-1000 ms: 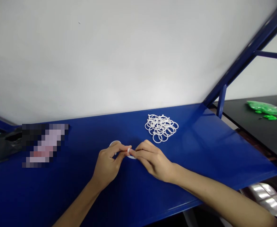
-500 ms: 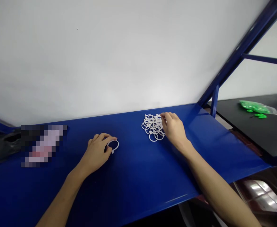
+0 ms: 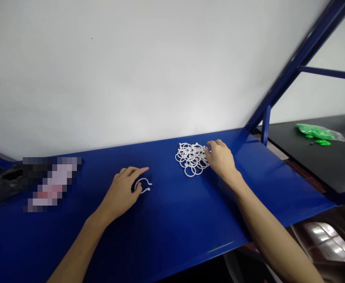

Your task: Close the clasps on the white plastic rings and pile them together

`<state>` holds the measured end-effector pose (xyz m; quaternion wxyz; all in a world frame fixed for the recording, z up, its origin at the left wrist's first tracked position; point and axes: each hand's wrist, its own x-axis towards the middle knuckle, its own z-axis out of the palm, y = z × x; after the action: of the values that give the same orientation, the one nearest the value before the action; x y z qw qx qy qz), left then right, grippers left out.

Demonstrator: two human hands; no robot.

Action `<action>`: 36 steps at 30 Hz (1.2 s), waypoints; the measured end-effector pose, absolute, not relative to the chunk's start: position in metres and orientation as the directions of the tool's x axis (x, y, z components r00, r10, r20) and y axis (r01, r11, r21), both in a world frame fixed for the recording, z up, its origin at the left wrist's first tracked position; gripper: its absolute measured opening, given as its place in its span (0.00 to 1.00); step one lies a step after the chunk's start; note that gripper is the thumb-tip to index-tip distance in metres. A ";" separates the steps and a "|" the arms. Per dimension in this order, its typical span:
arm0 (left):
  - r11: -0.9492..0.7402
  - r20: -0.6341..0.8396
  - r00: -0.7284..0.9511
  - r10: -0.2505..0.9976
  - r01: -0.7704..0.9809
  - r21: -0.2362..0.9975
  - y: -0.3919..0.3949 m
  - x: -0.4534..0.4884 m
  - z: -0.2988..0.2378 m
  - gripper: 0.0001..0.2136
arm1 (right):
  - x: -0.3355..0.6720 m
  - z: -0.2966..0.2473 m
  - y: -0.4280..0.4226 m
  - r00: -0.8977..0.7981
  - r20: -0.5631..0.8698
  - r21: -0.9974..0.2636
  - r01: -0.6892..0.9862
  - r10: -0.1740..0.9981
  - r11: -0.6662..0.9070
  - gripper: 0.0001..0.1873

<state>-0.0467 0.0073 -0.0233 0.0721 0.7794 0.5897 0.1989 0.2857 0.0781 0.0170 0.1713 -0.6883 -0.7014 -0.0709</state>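
Observation:
My left hand rests on the blue shelf top, its index finger stretched out and its fingers apart. A single white plastic ring, its clasp open, lies flat on the blue surface right beside the thumb and under the index finger. My right hand is at the right edge of a pile of several white rings. Its fingers are curled and pinch a ring at the pile's rim.
A white wall rises behind the shelf. A blue slanted frame bar and short post stand at the right. Beyond them a black table carries a clear bag of green parts. A black bag lies far left.
Both hands were together on one ring a second ago. The left hand then set that ring down and opened; the right hand reached to the pile and closed on a ring there.

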 end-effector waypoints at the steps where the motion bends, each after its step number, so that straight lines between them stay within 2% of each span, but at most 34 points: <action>1: -0.331 0.222 0.265 0.938 0.877 0.349 0.007 -0.044 -0.024 0.18 | 0.285 0.016 0.078 -0.013 0.385 -0.133 0.989 0.923 0.069 0.15; 4: -0.367 0.221 0.304 0.927 0.859 0.358 0.005 -0.038 -0.024 0.12 | 0.281 0.014 0.077 -0.079 0.505 -0.136 0.976 0.860 0.170 0.16; 7: -0.339 0.280 0.241 0.929 0.860 0.383 0.004 -0.034 -0.022 0.11 | 0.267 0.014 0.069 -0.172 0.581 -0.181 0.926 0.796 0.332 0.16; 9: -0.311 0.339 0.173 0.925 0.856 0.412 0.002 -0.031 -0.019 0.10 | 0.253 0.014 0.058 -0.276 0.587 -0.262 0.825 0.761 0.501 0.15; 12: -0.288 0.431 0.073 0.899 0.841 0.459 -0.002 -0.025 -0.014 0.09 | 0.230 0.011 0.034 -0.470 0.493 -0.477 0.558 0.732 0.679 0.13; 15: -0.316 0.491 0.043 0.870 0.813 0.489 -0.009 -0.016 -0.011 0.09 | 0.211 0.004 0.013 -0.542 0.358 -0.709 0.373 0.761 0.599 0.16; 18: -0.375 0.481 0.093 0.872 0.757 0.534 -0.015 -0.006 -0.009 0.08 | 0.201 -0.004 0.003 -0.544 0.293 -0.831 0.262 0.786 0.491 0.13; 22: -0.357 0.372 0.129 0.919 0.674 0.647 -0.018 0.000 -0.006 0.09 | 0.201 -0.011 0.008 -0.501 0.341 -0.794 0.299 0.796 0.529 0.04; 27: -0.274 0.216 0.167 0.962 0.583 0.765 -0.015 -0.002 -0.002 0.12 | 0.206 -0.013 0.011 -0.566 0.474 -0.663 0.274 0.674 0.697 0.06; 32: -0.337 0.277 0.192 0.941 0.586 0.737 -0.015 -0.005 -0.007 0.11 | 0.205 -0.014 0.005 -0.626 0.518 -0.549 0.279 0.583 0.788 0.12; 36: -0.384 0.302 0.238 0.923 0.602 0.700 -0.015 -0.007 -0.012 0.09 | 0.205 -0.015 0.004 -0.687 0.489 -0.466 0.315 0.537 0.827 0.13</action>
<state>-0.0066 -0.0154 -0.0119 0.2272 0.7531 0.5063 0.3534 0.2047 0.0039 -0.0154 0.3171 -0.2362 -0.9016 0.1753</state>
